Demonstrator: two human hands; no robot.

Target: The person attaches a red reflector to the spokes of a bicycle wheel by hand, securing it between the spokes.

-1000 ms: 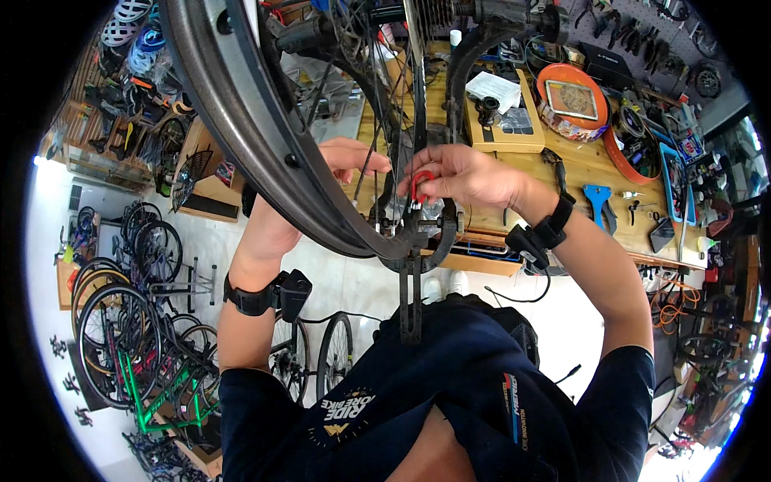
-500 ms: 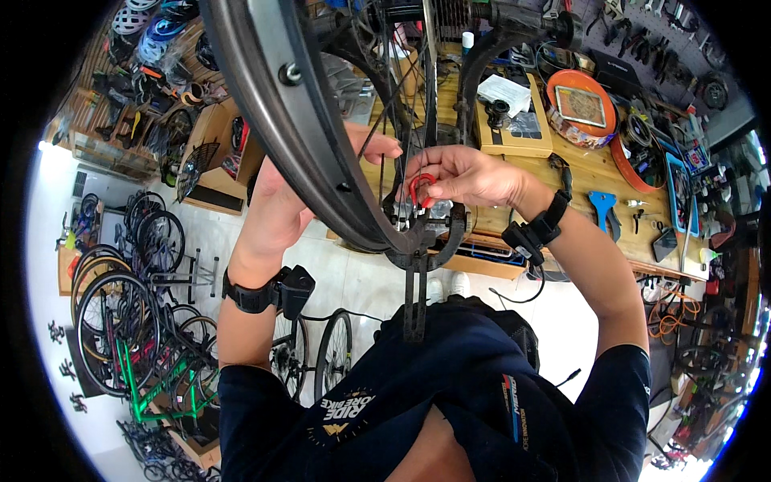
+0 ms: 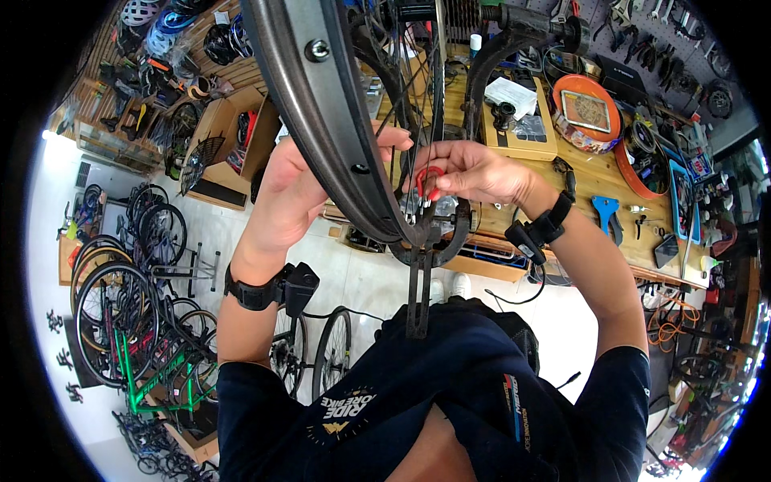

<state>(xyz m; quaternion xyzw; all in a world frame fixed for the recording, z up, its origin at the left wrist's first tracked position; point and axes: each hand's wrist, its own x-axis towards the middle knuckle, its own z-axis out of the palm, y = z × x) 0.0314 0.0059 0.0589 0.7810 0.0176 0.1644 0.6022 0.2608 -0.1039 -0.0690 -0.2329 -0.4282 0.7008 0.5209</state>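
Note:
A bare bicycle wheel rim (image 3: pixel 321 136) stands upright in front of me, with thin spokes running up to the hub. Dark metal truing stand arms (image 3: pixel 483 88) flank it. My left hand (image 3: pixel 287 189) is at the rim's left side, its fingers curled behind the rim so that the tips show among the spokes; part of the hand is hidden. My right hand (image 3: pixel 482 173) pinches a red spoke wrench (image 3: pixel 428 178) with thumb and fingers, low on the spokes near the rim's bottom.
Beyond the wheel is a wooden workbench (image 3: pixel 590 165). On it are a yellow box (image 3: pixel 522 145), an orange round container (image 3: pixel 594 88), a blue-handled tool (image 3: pixel 605 210) and a blue tray (image 3: pixel 683 189). Several bicycles (image 3: pixel 152 353) stand on the left. A cardboard box (image 3: pixel 229 136) is beside the rim.
The rim appears further right in view, and its holes sit higher. Both hands stay close to the same place, and the red spoke wrench has shifted slightly up and right.

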